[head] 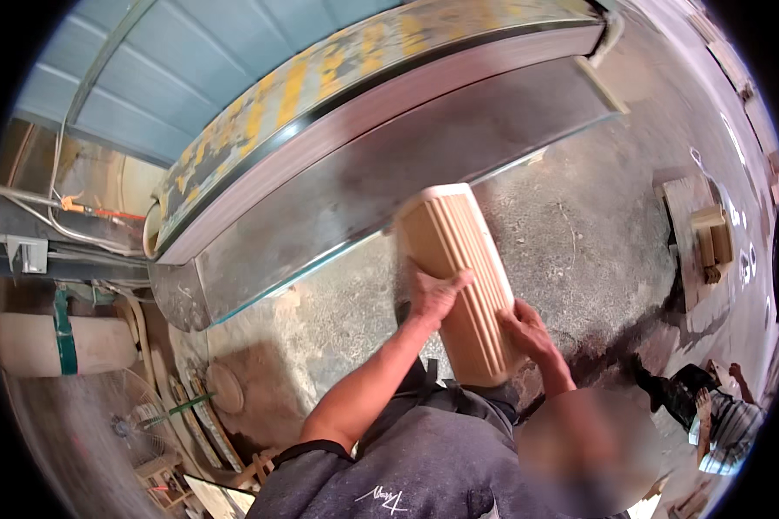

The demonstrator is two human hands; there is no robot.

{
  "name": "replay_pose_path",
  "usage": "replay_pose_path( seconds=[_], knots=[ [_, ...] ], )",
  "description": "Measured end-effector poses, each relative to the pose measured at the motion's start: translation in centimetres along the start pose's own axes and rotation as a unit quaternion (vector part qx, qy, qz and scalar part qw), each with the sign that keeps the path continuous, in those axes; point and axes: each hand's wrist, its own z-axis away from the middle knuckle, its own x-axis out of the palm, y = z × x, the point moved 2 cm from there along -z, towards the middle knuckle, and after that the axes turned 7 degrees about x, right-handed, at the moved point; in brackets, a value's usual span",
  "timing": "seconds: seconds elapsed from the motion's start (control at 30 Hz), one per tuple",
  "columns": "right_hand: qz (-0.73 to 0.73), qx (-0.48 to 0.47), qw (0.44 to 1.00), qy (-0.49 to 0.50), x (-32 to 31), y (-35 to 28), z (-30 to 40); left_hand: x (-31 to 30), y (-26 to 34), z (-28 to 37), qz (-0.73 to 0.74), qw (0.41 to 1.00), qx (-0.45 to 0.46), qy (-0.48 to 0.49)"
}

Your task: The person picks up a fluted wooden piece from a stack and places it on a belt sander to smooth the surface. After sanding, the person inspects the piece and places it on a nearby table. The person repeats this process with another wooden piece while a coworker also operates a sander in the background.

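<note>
Both of my hands hold a long, pale wooden piece (472,279) with parallel grooves and rounded corners. It is tilted in front of my body, its far end near the edge of a grey metal table (311,227). My left hand (436,295) grips the left side, the thumb lying across the grooved face. At the right edge, lower down, my right hand (526,329) has its thumb against the side. The fingers of both hands are partly hidden by the wood.
Behind the table is a long machine housing with worn yellow stripes (292,91). A white tank (65,344) and a fan (126,418) stand at left. Wooden pieces (713,243) rest on a board (687,194) at right. Another person (707,402) is at lower right.
</note>
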Motion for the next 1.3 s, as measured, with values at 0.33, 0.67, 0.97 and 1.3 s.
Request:
replay_pose_path(
  seconds=[0.33, 0.67, 0.97, 1.3],
  knots=[
    [0.011, -0.035, 0.999, 0.012, 19.5, -7.1, -10.6, -18.4, -0.6, -9.4, -0.360, 0.909, -0.176, 0.119],
    [0.044, 0.013, 0.999, -0.023, 14.4, -8.5, -9.7, -15.3, -1.4, -12.9, -0.143, 0.982, -0.091, 0.079],
    [-0.453, -0.080, 0.885, 0.074, 3.9, 2.1, -5.1, 0.3, 0.3, -16.4, -0.183, 0.978, -0.098, 0.026],
    [-0.523, -0.100, 0.825, 0.190, -13.8, -3.1, -13.1, 23.2, -0.2, -25.0, -0.228, 0.964, -0.124, 0.050]
  ],
)
